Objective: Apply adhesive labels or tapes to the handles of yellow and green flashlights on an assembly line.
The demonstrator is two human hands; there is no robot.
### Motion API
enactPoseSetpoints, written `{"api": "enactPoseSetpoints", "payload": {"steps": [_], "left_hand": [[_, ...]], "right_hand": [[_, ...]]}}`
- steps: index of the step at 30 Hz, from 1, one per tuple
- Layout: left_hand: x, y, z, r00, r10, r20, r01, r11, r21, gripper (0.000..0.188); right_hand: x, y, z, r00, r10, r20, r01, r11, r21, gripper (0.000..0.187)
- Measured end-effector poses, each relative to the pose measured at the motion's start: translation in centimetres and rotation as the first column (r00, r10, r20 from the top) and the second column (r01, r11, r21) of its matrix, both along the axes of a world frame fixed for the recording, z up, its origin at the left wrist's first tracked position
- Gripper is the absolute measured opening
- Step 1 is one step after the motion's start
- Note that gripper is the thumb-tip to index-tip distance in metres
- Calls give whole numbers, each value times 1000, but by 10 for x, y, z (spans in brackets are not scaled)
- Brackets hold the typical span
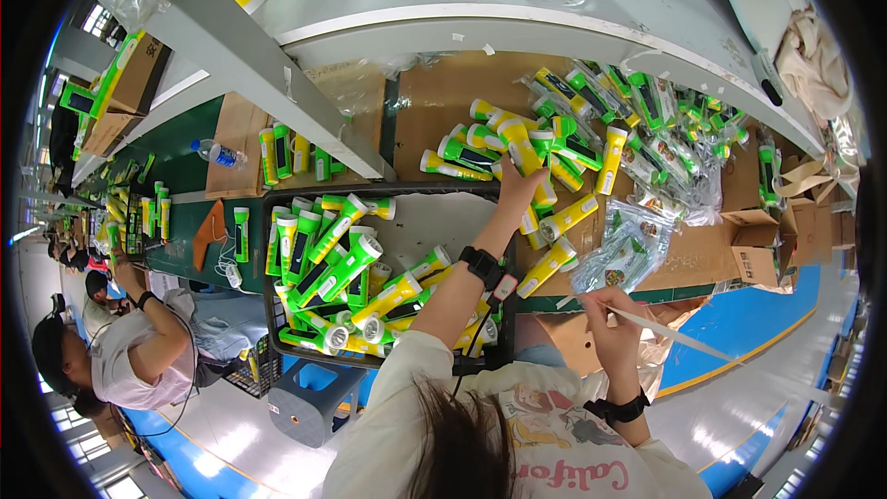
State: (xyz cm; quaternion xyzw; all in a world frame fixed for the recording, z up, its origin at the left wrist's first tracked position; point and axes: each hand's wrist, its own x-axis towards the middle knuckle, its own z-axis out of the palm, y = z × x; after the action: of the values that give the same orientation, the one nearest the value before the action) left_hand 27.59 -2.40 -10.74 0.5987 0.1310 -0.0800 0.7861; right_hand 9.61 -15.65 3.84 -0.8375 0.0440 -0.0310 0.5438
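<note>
My left hand [523, 183] reaches over a pile of flashlights on the bench, its fingers closed round a yellow flashlight [517, 140]. More yellow and green flashlights [547, 266] lie loose beside and under that hand. Nearer to me, my right hand [612, 314] is raised at the bench's front edge. It pinches a thin, whitish strip [679, 337] that trails off to the right. Just beyond the right hand lies a stack of clear printed plastic bags [630, 242].
A black crate [388, 190] full of flashlights stands left of my left arm. Bagged flashlights [661, 120] heap up at the back right, near an open cardboard box [759, 249]. A shelf post [305, 92] slants down at left. Another person [139, 351] sits at far left, beyond a stool [309, 407].
</note>
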Motion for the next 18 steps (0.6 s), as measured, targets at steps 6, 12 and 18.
{"api": "enactPoseSetpoints", "payload": {"steps": [6, 12, 18], "left_hand": [[11, 7, -17, 995, -11, 95, 10, 1000, 9, 74], [-67, 58, -21, 976, 1, 216, -93, 903, 419, 28], [-142, 168, -55, 973, -215, -84, 132, 221, 966, 29]], "right_hand": [[34, -50, -24, 976, -107, -190, 104, 994, -23, 8], [48, -79, -53, 975, -128, -181, 109, 988, -113, 11], [34, -70, -91, 966, -95, -240, 90, 995, -34, 12]]}}
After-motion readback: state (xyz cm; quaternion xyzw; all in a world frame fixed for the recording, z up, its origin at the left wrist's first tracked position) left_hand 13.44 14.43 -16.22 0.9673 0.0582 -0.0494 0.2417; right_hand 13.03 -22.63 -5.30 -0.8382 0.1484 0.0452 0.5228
